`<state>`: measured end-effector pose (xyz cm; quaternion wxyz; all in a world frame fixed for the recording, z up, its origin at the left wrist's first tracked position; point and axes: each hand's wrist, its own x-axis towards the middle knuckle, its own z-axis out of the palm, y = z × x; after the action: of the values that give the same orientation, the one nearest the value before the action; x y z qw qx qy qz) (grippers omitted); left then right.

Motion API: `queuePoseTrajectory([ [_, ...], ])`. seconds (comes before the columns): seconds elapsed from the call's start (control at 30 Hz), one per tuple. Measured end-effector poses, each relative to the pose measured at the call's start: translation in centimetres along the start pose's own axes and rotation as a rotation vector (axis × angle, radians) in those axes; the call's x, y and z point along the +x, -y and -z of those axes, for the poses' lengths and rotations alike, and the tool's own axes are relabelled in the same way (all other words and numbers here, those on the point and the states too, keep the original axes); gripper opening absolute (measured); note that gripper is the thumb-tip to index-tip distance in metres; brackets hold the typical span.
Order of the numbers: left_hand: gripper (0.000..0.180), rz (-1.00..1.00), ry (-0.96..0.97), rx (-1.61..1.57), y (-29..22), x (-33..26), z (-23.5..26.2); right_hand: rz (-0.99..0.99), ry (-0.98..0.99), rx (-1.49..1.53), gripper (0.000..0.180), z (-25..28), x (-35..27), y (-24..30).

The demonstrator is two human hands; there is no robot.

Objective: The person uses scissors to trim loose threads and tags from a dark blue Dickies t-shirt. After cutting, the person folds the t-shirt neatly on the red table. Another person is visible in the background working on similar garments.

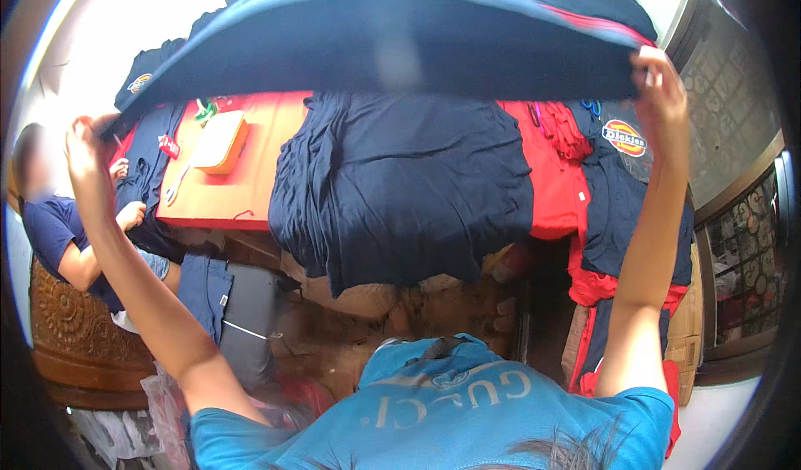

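Note:
A wide navy cloth (392,49) is stretched in the air between my raised hands, its near edge blurred and bowed. My left hand (90,153), up at the far left, is closed on one corner. At the upper right my right hand (662,90) pinches the opposite corner. Below the cloth a navy shirt (405,178) lies spread over the red-covered table (284,140), its wrinkled near end hanging over the front edge. The raised cloth hides the table's far side.
An orange box with a pale lid (220,140) and white-handled scissors (173,188) lie left on the table. Dark shirts (617,203) and red cloth (551,178) are piled right. Another person (62,228) sits at the left, beside a dark padded seat (250,311).

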<state>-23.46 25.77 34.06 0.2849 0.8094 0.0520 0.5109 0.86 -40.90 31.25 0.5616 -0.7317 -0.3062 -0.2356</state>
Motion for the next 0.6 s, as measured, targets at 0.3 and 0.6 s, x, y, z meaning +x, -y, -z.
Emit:
queuePoseTrajectory([
  [0.3,0.018,0.414,0.532,-0.300,-0.5,-28.8,-3.7,-0.291,0.118,-0.644,0.019,-1.7,-25.1,-7.0],
  [0.6,0.029,0.760,1.243,0.152,-0.8,-39.7,-2.2,-0.535,0.378,-0.672,0.017,1.7,-38.3,-9.5],
])
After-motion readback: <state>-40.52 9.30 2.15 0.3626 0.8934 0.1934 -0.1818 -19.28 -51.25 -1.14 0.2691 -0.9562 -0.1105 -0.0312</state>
